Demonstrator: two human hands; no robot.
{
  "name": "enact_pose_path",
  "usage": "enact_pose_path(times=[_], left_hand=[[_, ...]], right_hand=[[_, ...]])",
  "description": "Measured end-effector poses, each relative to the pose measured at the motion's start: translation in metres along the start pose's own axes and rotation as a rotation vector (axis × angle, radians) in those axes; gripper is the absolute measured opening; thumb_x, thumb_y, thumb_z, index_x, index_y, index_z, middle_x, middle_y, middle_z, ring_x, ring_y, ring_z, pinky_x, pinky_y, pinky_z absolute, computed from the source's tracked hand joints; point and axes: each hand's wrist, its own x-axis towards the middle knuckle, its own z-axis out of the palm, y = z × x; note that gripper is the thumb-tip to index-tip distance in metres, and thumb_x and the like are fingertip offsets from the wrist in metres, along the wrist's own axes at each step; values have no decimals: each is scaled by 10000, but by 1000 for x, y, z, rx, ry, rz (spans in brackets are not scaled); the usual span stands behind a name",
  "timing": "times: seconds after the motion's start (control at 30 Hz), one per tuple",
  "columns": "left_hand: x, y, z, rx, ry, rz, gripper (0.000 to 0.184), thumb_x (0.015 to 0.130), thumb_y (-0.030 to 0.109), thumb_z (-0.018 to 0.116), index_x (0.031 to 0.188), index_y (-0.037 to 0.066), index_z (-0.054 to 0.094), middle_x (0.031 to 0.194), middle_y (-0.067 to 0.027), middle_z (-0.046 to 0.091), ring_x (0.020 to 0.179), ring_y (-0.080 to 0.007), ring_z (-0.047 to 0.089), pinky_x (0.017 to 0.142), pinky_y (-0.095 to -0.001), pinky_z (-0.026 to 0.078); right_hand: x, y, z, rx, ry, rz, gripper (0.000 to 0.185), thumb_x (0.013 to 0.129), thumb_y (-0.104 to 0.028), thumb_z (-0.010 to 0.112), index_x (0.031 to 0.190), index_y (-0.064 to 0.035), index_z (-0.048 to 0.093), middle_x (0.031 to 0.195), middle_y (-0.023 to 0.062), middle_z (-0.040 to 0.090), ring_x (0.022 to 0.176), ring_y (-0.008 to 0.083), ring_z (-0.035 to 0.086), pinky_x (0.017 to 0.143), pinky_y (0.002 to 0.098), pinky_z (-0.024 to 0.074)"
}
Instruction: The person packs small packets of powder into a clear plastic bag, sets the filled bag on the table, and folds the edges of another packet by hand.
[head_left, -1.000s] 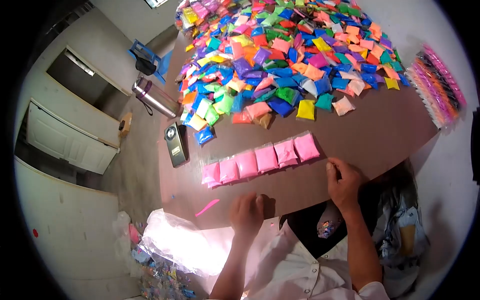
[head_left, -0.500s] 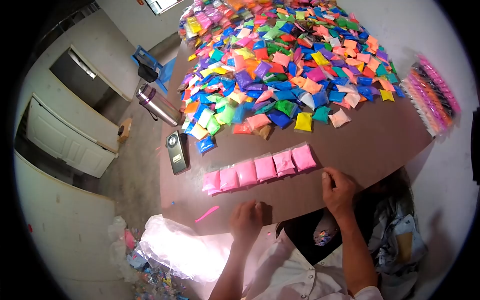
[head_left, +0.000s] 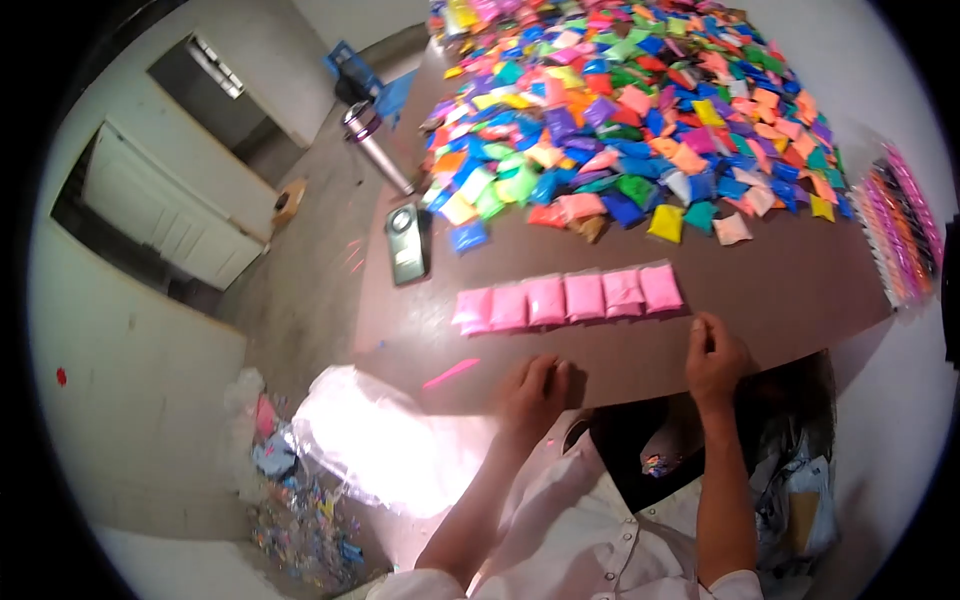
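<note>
Shift of whole view since half a second ago: contents farther right and higher in frame, probably from camera movement. Row of six pink packets (head_left: 545,300) unchanged in order, near frame centre on brown surface (head_left: 790,290); work in hand apparently at the same point.

Left to right: steel flask (head_left: 383,155) at upper left, by left edge of surface; dark phone (head_left: 408,255) just below. White plastic bag (head_left: 400,440) at lower left, beyond near edge. Pink sliver (head_left: 452,373) between bag and row. Left hand (head_left: 538,392) below row, apart from it, at near edge; slightly blurred, fingers loosely curled in, nothing seen held. Heap of coloured packets (head_left: 600,112) across upper half, with a band of open room down to row. Right hand (head_left: 716,360) just beyond row's right end, not visibly touching; thumb against curled fingers, nothing seen in grip. Dark opening (head_left: 640,435) under near edge, between forearms. More room rightward, as far as bundled strips (head_left: 905,230) by wall (head_left: 880,430) at far right.
</note>
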Motion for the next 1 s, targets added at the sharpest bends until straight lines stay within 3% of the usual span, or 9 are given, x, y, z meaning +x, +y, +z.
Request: enact_pose_path(times=[0.2,0.33,0.37,0.43,0.53,0.6,0.63,0.7,1.0], left_hand=[[-9,4,-30,-183,-113,-188,180,884,100,824,1031,62,728,942,-104,745,727,-217,726,641,-348,584],[-25,-6,-111,-122,41,-149,200,885,46,813,1071,59,742,990,-100,763,760,-182,749,627,-296,577],[-40,-20,-136,-88,60,-260,240,870,78,831,1089,78,732,988,-102,761,822,-240,758,626,-345,593],[-68,-52,-185,141,182,-426,209,861,56,827,1051,56,741,958,-107,759,759,-227,722,589,-337,565],[-108,-96,-250,589,187,-421,274,816,153,871,1026,48,728,1065,-111,747,972,-298,690,884,-365,545],[-141,-118,-267,780,120,-452,299,814,210,871,1018,31,746,1033,-123,767,948,-289,723,856,-357,564],[-160,-130,-272,785,121,-454,299,814,210,871,1018,31,746,1033,-123,767,948,-289,723,856,-357,564],[-176,-144,-279,253,21,-890,270,831,210,835,1004,15,767,974,-134,788,908,-254,753,824,-354,580],[-143,-81,-359,239,256,-824,177,934,152,740,990,-16,755,830,-53,741,720,-122,653,683,-284,527]], right_hand=[[-6,10,9,45,27,53,178,1018,-174,664,1060,-24,750,893,150,759,802,285,748,725,379,579],[-3,16,11,84,-11,97,243,1060,-218,627,1127,-6,726,885,120,739,786,200,706,719,348,554],[-2,17,11,108,-24,97,259,1070,-227,616,1146,-2,718,878,109,729,779,178,687,718,339,546],[-2,23,13,109,-30,91,257,1072,-222,612,1149,1,714,869,104,722,775,171,680,716,335,543],[-2,27,14,108,-36,90,252,1071,-212,610,1147,5,711,856,101,712,766,164,672,713,332,540],[-2,21,10,111,-38,92,248,1069,-208,611,1143,7,711,853,104,710,762,164,671,711,332,542],[-2,15,6,100,-48,99,246,1066,-209,615,1140,4,714,857,115,717,767,177,683,709,341,545],[1,14,7,98,-49,96,244,1063,-210,618,1137,0,717,862,127,724,773,191,695,707,350,547],[-2,33,15,171,-20,65,261,1057,-229,627,1163,-11,722,925,161,752,843,249,740,744,363,558]])
